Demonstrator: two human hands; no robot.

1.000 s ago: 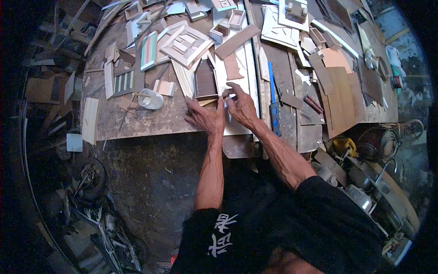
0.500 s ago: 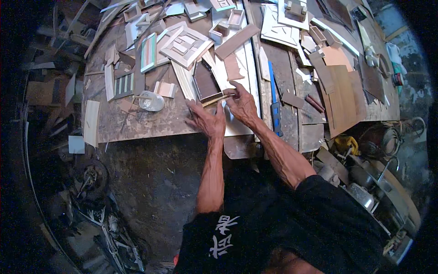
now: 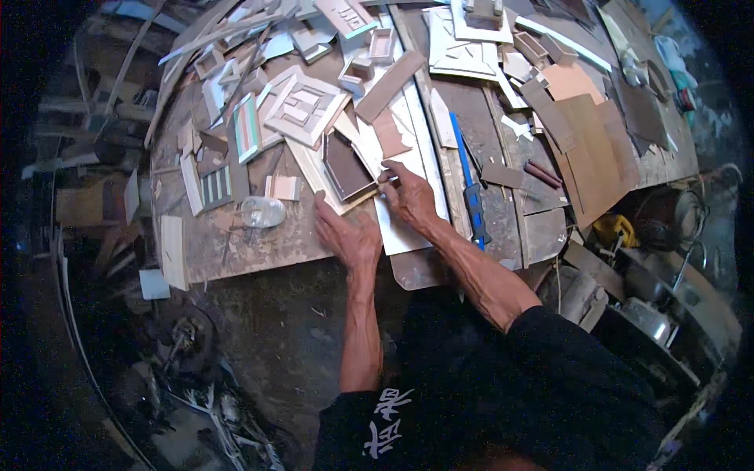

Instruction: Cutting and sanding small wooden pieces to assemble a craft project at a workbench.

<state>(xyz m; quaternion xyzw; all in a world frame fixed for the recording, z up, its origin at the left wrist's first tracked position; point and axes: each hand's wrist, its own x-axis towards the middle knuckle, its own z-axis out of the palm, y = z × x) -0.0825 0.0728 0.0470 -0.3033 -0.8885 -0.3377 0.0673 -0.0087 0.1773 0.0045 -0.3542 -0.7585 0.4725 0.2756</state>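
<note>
A small five-sided wooden tray [image 3: 345,163], with a dark brown floor and a thin raised rim, lies on a pale wooden board [image 3: 305,164] near the bench's front edge. Along its near side runs a thin wood strip [image 3: 359,198]. My left hand [image 3: 352,237] is at the near left corner, its fingers spread and the fingertips by the pale board. At the strip's right end, my right hand [image 3: 411,199] has thumb and forefinger closed on it; their exact contact is partly hidden.
A clear jar [image 3: 262,212] stands left of my hands. To the right lies a blue-handled saw [image 3: 474,212]. Panelled wooden frames [image 3: 306,108], small boxes and offcuts crowd the back of the bench. Brown sheets [image 3: 594,161] lie on the right.
The view has shifted, so the bench appears lower at the left. The strip now sits closer against the tray's near side, and a stick is no longer seen across the jar.
</note>
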